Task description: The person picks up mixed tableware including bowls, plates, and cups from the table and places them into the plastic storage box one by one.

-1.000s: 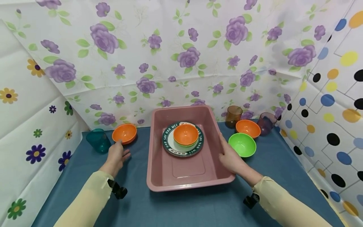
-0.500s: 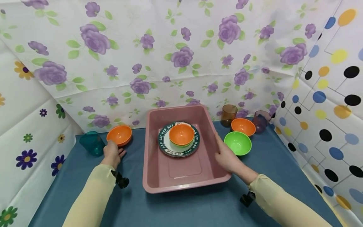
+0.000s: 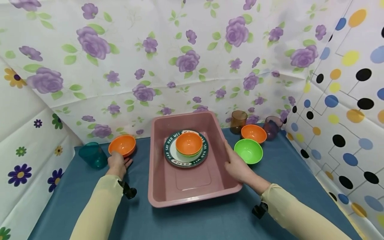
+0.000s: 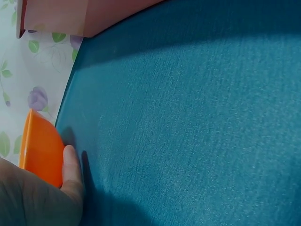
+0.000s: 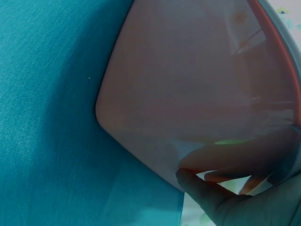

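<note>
Plain pale-yellow left sleeve (image 3: 95, 205), matching right sleeve (image 3: 298, 210), both long, fabric creased near the cuffs (image 3: 268, 193), small black left wrist camera (image 3: 129, 191) with a rounded end, similar black right wrist camera (image 3: 259, 210)

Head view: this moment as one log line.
left hand: grips left orange bowl | right hand: holds pink basin by right side | inside: stacked bowls on green-rimmed plate

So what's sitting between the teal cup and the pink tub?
An orange bowl, with the left hand at its near side, then bare blue tabletop; the head view shows this.
</note>
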A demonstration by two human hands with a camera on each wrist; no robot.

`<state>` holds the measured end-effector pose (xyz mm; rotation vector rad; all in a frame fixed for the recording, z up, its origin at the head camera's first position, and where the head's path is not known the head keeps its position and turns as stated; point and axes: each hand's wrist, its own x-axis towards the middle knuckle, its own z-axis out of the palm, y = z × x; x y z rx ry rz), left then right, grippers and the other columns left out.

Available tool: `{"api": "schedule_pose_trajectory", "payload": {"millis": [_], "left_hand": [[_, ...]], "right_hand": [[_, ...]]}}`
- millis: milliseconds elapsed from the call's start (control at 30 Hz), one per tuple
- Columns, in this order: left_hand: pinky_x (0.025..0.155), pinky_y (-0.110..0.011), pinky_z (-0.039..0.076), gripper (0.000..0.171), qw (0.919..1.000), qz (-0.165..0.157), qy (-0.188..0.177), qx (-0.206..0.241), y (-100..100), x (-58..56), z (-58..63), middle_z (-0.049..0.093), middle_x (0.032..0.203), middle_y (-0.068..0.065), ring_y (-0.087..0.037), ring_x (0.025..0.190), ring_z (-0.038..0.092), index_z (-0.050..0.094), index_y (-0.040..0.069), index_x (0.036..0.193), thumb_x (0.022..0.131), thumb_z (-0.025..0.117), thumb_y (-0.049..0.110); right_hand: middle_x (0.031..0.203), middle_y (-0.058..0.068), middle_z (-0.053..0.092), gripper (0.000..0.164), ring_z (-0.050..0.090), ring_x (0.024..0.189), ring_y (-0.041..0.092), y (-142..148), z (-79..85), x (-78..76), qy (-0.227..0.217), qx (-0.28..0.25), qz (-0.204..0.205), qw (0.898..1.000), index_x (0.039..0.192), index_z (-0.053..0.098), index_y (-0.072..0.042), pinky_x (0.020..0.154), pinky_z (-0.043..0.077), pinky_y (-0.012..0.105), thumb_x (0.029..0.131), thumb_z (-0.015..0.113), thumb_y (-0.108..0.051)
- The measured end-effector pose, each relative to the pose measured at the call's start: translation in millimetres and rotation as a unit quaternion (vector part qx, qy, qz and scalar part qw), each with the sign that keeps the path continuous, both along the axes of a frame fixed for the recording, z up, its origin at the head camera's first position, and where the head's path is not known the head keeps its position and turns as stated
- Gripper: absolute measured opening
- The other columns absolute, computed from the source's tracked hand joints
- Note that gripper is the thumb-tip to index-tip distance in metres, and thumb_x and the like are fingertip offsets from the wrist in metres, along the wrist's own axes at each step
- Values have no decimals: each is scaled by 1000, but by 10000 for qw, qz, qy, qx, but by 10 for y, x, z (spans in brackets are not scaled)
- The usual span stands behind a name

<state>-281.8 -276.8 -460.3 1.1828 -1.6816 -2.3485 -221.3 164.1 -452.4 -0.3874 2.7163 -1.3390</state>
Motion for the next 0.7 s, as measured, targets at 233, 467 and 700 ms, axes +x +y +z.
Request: {"api": "schedule_pose_trajectory", "payload": {"millis": [233,467,700], "left_hand": [[95,-30,53,60,9999,70,-120,8,-12,-48,-16,26,164,-11,-21,123,55,-8,19,165,111,9,40],[96,-31,53,60,9996,93,-242,123,-46,-88,-20,25,166,-9,-20,123,55,-7,21,166,112,10,40],[97,-31,52,59,9990,127,-340,279,-72,-107,-15,22,167,-6,-19,121,55,-8,23,165,112,11,40]], "right_hand": [[168,20,13,87,26,150,37,-1,1,8,40,50,-25,10000,164,1,-2,115,32,56,93,49,14],[169,18,14,87,27,150,36,2,0,6,6,6,-11,10000,164,0,-4,115,32,55,93,48,13],[169,17,16,89,29,150,35,3,3,1,-36,-64,-19,10000,164,0,-6,115,32,55,93,49,14]]}}
